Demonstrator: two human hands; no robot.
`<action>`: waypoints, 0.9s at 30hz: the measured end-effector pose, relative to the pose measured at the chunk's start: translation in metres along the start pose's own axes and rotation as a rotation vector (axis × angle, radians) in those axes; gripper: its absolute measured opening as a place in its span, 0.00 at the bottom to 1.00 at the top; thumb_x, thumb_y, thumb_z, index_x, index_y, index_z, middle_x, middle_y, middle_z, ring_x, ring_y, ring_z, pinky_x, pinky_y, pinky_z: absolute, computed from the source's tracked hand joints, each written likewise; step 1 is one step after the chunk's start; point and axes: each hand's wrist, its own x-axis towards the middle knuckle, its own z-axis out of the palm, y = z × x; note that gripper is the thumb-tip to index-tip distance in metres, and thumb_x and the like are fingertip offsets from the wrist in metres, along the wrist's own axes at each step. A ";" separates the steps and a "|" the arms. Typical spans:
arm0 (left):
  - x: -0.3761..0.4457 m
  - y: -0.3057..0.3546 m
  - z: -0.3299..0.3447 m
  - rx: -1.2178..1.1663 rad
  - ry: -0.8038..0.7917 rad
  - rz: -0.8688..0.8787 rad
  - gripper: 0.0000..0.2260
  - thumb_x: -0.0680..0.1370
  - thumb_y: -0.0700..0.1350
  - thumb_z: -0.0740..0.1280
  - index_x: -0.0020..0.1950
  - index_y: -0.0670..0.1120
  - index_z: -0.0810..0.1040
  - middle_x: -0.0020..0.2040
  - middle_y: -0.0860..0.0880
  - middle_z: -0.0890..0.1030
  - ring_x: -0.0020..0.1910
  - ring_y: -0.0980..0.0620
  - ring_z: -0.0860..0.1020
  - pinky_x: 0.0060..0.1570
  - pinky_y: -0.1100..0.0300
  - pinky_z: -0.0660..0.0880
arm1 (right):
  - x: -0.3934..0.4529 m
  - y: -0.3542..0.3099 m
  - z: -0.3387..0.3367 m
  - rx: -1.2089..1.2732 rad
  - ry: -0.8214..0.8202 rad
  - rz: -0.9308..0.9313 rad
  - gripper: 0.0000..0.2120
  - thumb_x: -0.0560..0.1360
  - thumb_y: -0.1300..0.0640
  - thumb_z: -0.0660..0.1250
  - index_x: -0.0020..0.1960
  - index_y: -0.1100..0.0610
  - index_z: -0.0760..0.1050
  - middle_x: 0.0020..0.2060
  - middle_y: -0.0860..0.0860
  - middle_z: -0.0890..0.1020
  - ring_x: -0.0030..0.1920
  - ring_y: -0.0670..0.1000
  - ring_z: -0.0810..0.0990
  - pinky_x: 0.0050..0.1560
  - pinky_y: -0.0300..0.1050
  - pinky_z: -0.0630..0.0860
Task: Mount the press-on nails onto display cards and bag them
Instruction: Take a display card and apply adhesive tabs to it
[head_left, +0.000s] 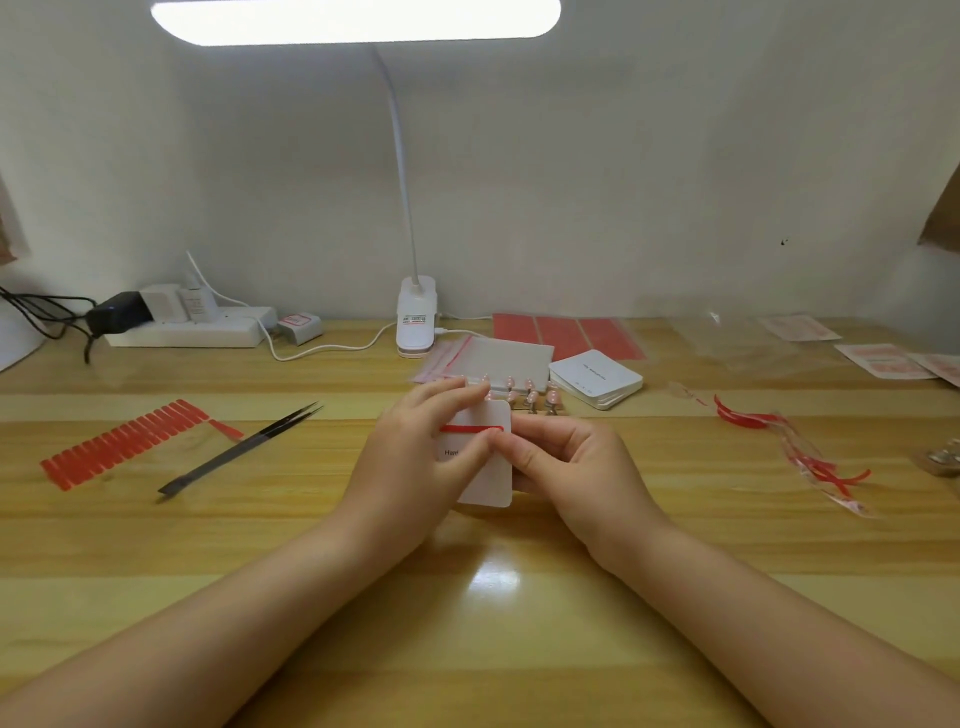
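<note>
Both hands' fingers pinch a card, pressing down its red strip; next, seat nails onto it

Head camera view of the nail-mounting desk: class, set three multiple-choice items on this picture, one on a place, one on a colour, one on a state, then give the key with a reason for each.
1. Where do the black tweezers lie?
A. Left of the hands, on the table
B. On the stack of white cards
C. Under the lamp

2. What colour is the strip across the display card?
A. Blue
B. Red
C. Green

3. What state is the display card in?
A. Lying untouched on the table
B. Sealed in a bag
C. Held by both hands

Key: 1 A, the tweezers rest on the wood beside the red sticker sheet. 2 B, the strip shows red against the white card. 3 C, the left hand and the right hand both grip the card, with fingertips at the strip.
</note>
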 end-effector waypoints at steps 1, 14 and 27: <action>0.000 0.000 -0.001 -0.025 0.005 -0.005 0.19 0.74 0.45 0.73 0.64 0.50 0.78 0.65 0.55 0.76 0.67 0.58 0.70 0.67 0.57 0.67 | 0.000 0.000 0.000 -0.008 -0.008 -0.011 0.11 0.77 0.61 0.67 0.58 0.58 0.81 0.51 0.53 0.86 0.53 0.53 0.84 0.49 0.45 0.81; -0.001 -0.003 -0.001 -0.056 0.003 -0.033 0.15 0.74 0.48 0.72 0.60 0.58 0.77 0.55 0.68 0.73 0.55 0.73 0.71 0.61 0.65 0.70 | -0.004 -0.002 -0.001 -0.062 -0.096 -0.043 0.15 0.78 0.65 0.66 0.59 0.50 0.81 0.50 0.49 0.86 0.50 0.46 0.84 0.45 0.35 0.78; -0.004 -0.007 0.002 -0.007 -0.011 -0.022 0.17 0.76 0.50 0.69 0.65 0.55 0.77 0.65 0.58 0.76 0.63 0.64 0.72 0.61 0.66 0.69 | -0.005 -0.005 0.001 -0.020 -0.113 -0.002 0.15 0.78 0.65 0.65 0.63 0.55 0.78 0.52 0.52 0.85 0.54 0.51 0.84 0.48 0.39 0.79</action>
